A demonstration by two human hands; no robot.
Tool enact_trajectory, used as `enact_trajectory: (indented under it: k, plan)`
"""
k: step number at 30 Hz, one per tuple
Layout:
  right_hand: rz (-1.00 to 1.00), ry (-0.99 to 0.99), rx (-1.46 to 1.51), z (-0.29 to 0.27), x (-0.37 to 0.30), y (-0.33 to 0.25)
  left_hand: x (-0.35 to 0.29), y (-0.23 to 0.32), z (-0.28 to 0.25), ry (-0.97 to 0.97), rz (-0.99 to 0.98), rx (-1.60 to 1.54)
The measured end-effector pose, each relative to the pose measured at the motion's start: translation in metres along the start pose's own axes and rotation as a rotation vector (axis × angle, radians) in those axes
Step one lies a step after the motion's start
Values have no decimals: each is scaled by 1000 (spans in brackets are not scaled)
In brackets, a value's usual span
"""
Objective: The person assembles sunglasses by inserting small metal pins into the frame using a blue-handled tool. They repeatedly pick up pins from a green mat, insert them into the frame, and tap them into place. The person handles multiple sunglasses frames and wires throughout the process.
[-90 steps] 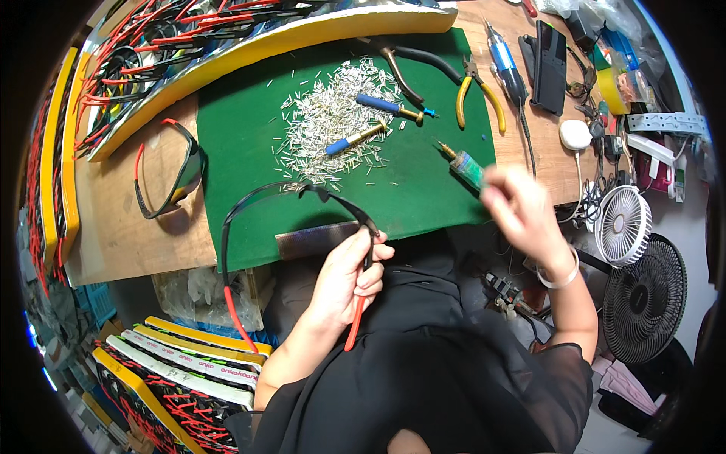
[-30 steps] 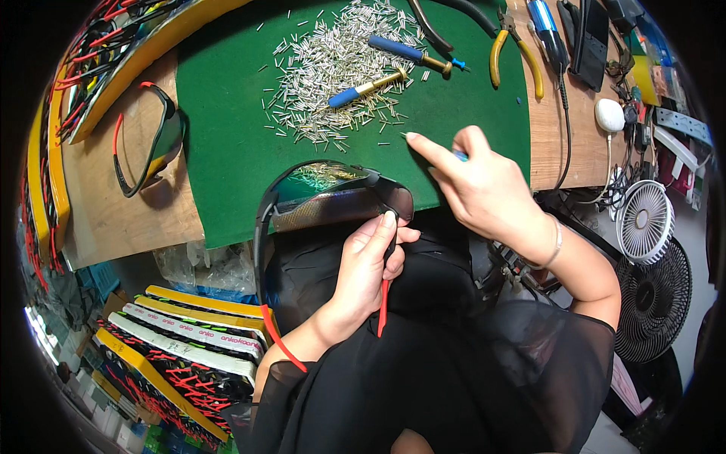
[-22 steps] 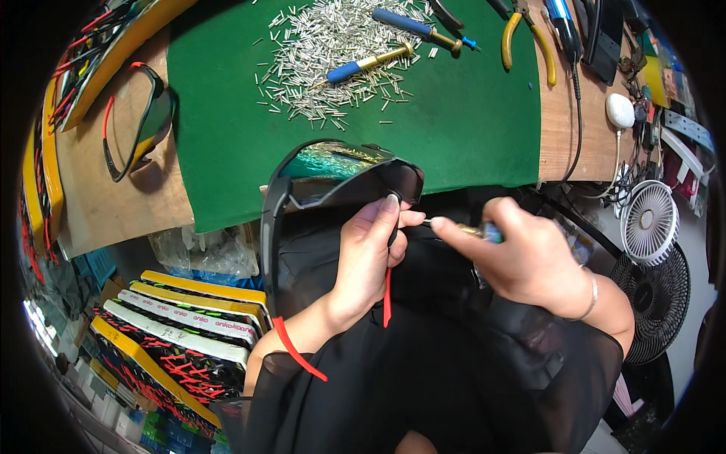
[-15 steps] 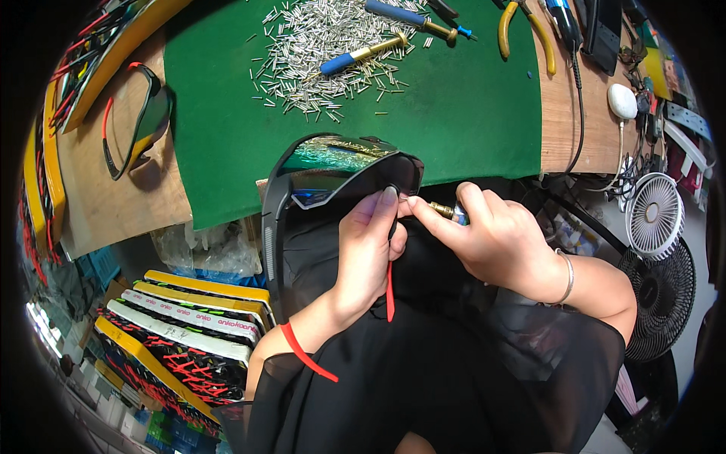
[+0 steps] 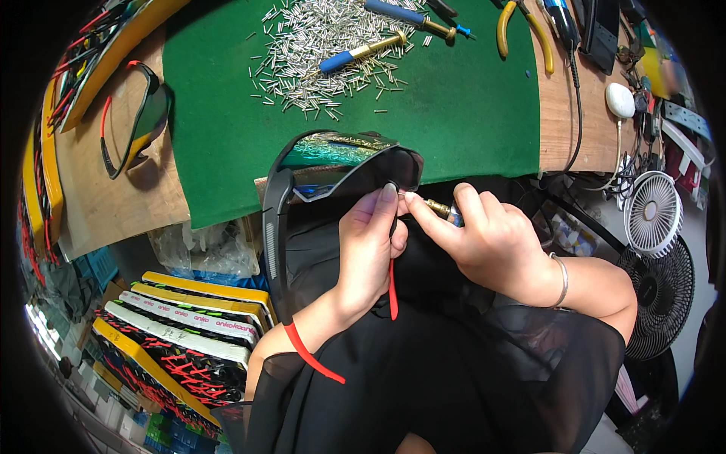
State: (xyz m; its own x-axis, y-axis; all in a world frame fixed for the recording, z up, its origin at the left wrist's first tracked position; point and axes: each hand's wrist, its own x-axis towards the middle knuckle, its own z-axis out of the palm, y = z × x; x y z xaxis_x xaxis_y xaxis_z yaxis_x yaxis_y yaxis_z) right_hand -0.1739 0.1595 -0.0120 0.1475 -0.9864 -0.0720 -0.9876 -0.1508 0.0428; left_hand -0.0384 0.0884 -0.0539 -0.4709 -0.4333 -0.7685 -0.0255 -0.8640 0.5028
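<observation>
My left hand (image 5: 367, 250) is closed on a pair of sunglasses (image 5: 333, 155) with a green-gold mirrored lens, black frame and red temple tips. Thumb and fingers pinch the frame near its right hinge, beside the front edge of the green mat. In my right hand (image 5: 495, 238) is a small screwdriver (image 5: 436, 206) with a brass shaft; its bluish handle is mostly covered by my palm and fingers. The tip points left at the hinge, with my right index finger alongside it. Whether a screw sits there is too small to tell.
On the green mat (image 5: 469, 113) lie a heap of small metal pins (image 5: 302, 45), a blue-handled screwdriver (image 5: 344, 60), another driver (image 5: 401, 13) and yellow-handled pliers (image 5: 505, 34). More sunglasses (image 5: 147, 125) rest at left. Boxes of glasses (image 5: 178, 325) stand lower left; a white fan (image 5: 653, 216) is at right.
The sunglasses have tilted slightly, their red temple tips shifting a little to the right. My right fingers have moved slightly on the screwdriver handle; both hands keep their grip.
</observation>
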Motion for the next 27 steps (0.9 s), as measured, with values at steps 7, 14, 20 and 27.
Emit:
enact_trajectory:
  k: [7, 14, 20, 27]
  plan:
    - [1, -17, 113, 1, 3, 6, 1, -1, -3, -8, 3, -23]
    - [27, -45, 436, 5, 8, 18, 2, 1, -6, -21, 7, -22]
    - [0, -15, 401, 10, 7, 18, 4, 1, -8, -30, 15, -5]
    - [-24, -28, 382, 8, 9, 19, 3, 3, -9, -42, -27, -33]
